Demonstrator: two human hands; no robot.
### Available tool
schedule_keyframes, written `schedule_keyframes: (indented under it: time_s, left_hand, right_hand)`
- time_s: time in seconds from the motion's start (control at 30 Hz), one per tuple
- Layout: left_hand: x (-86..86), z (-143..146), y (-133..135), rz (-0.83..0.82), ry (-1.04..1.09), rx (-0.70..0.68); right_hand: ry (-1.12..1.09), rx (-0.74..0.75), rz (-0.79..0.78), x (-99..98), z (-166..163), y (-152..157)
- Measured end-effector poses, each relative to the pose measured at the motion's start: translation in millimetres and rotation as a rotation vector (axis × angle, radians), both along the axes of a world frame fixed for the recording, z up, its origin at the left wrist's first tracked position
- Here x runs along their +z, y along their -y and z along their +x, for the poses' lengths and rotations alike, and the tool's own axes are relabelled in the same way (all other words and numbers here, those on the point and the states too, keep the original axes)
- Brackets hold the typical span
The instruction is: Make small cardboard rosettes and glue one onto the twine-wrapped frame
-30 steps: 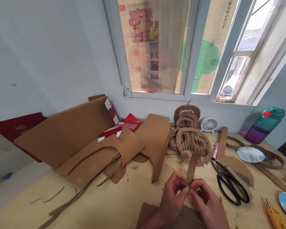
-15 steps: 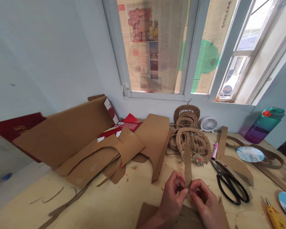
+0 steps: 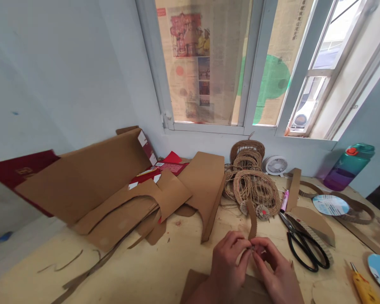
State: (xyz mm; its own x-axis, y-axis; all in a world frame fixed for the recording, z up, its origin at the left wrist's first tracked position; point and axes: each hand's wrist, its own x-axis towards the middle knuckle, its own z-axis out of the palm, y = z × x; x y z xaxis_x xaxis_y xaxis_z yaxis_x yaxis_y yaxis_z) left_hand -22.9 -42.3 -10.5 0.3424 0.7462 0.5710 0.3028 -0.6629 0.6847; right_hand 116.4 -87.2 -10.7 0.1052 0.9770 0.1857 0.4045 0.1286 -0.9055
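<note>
A narrow cardboard strip [image 3: 252,220] rises from between my two hands, bent to one side, with its ribbed edge showing. My left hand [image 3: 230,259] pinches its near end with thumb and forefinger. Right beside it, my right hand [image 3: 270,264] grips the same end, fingertips almost touching those of the left. The pinched end itself is mostly hidden by the fingers. Beneath both hands lies a flat brown cardboard piece [image 3: 194,285]. Just beyond the strip are coiled twine pieces [image 3: 256,190] and a small corrugated rosette with a red centre [image 3: 263,212].
Black-handled scissors [image 3: 304,247] and a pink marker [image 3: 284,201] lie to the right, near a yellow glue gun [image 3: 362,285]. A small white fan [image 3: 276,165] and a teal-purple bottle [image 3: 349,166] stand behind. Cut cardboard sheets [image 3: 205,173] and an opened box [image 3: 91,169] fill the left.
The strip stood straight and flat toward me; now it is turned and curved, edge showing. My left hand has rolled over slightly at the pinched end. The view has shifted a little.
</note>
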Motion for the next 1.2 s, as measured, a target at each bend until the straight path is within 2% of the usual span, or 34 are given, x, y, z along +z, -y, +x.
schedule_keyframes:
  time_s: [0.1, 0.2, 0.33, 0.47, 0.63, 0.8, 0.9, 1.0, 1.2]
  left_hand:
    - [-1.9, 0, 0, -0.03, 0.033, -0.006]
    - [0.0, 2, 2, -0.201, 0.096, -0.024]
    - [6.0, 6, 4, -0.452, 0.207, -0.049]
    - [9.6, 7, 4, -0.587, 0.293, -0.073]
    - [9.6, 6, 3, -0.607, 0.317, -0.066]
    - [9.5, 5, 3, -0.537, 0.271, -0.032]
    - [9.2, 5, 4, -0.495, 0.245, 0.006]
    - [9.4, 5, 4, -0.521, 0.252, 0.021]
    - [7.2, 5, 3, -0.622, 0.341, -0.058]
  right_hand:
    - [0.063, -0.009, 0.074, -3.6, -1, 0]
    - [0.13, -0.027, 0.169, -8.1, 2, -3]
    - [0.303, -0.131, 0.32, -11.6, 11, -6]
    - [0.459, -0.174, 0.406, -10.3, 18, -6]
    - [0.608, -0.107, 0.443, -11.0, 21, -7]
    - [0.649, -0.075, 0.499, -8.9, 18, -7]
    - [0.666, -0.101, 0.529, -6.6, 15, -6]
    - [0.694, -0.159, 0.567, -5.5, 14, -5]
    - [0.766, -0.2, 0.618, -0.8, 12, -5]
